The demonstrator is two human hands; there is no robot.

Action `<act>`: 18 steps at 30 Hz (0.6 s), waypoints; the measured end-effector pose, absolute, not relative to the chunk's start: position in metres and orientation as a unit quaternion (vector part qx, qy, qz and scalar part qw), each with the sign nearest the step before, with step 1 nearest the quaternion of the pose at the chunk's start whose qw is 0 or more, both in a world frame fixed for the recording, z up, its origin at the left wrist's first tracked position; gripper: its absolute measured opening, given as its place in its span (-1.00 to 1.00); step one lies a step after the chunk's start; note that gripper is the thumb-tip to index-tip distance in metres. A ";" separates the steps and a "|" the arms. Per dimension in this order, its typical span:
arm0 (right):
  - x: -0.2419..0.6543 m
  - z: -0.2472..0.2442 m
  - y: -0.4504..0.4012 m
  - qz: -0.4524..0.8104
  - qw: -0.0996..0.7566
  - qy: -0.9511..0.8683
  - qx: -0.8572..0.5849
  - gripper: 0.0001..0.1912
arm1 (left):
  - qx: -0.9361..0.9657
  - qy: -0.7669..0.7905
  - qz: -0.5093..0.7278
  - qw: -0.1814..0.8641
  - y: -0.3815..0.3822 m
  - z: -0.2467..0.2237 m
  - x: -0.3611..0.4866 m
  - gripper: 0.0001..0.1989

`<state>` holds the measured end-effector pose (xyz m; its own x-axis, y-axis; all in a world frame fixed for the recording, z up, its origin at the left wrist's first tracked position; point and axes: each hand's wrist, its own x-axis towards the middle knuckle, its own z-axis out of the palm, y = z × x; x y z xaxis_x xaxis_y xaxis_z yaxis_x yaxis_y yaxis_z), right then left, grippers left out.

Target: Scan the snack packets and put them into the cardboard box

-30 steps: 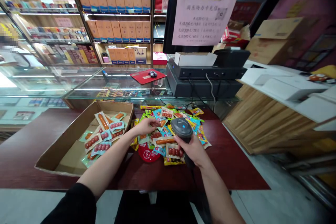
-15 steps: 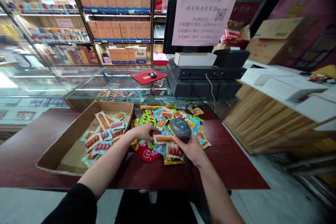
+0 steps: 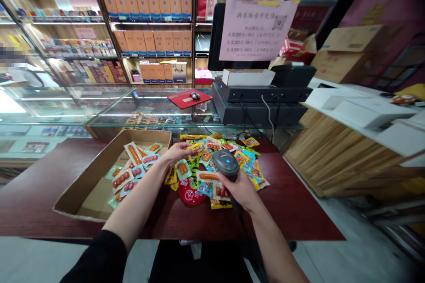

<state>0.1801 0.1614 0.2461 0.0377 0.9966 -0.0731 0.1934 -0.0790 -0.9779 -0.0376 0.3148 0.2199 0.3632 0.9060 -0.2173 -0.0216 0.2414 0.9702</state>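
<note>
My left hand (image 3: 177,152) pinches a small yellow snack packet (image 3: 197,148) over the left part of a pile of bright snack packets (image 3: 244,159). A black barcode scanner (image 3: 226,162) is gripped in my right hand (image 3: 241,190), its head above the pile. Beside the scanner, a long sausage packet (image 3: 207,176) lies against my right fingertips; whether they hold it is unclear. Below my left hand are a green-edged sausage packet (image 3: 183,169) and a round red package (image 3: 191,193). Several sausage packets (image 3: 122,179) lie in a cardboard tray (image 3: 78,185) at the left.
Behind the dark red table (image 3: 292,212) stands a glass counter (image 3: 109,110) with a red mouse pad (image 3: 181,98). A monitor with a pink paper sign (image 3: 255,31) is above black cash register equipment (image 3: 259,110). A person's sleeve (image 3: 31,75) shows at the far left.
My left hand has moved up and left, and a yellow packet is now in its fingers. A green-edged sausage packet shows where that hand was. My right hand keeps the scanner.
</note>
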 end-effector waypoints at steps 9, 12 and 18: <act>0.161 0.231 0.167 0.465 0.440 -0.531 -0.555 -0.77 | 0.502 0.396 0.436 0.633 0.317 0.217 -0.039 -0.50; 0.155 0.231 0.170 0.447 0.442 -0.537 -0.563 -0.77 | 0.502 0.393 0.449 0.625 0.315 0.222 -0.040 -0.54; 0.152 0.233 0.171 0.450 0.447 -0.524 -0.568 -0.77 | 0.495 0.400 0.453 0.624 0.314 0.229 -0.042 -0.54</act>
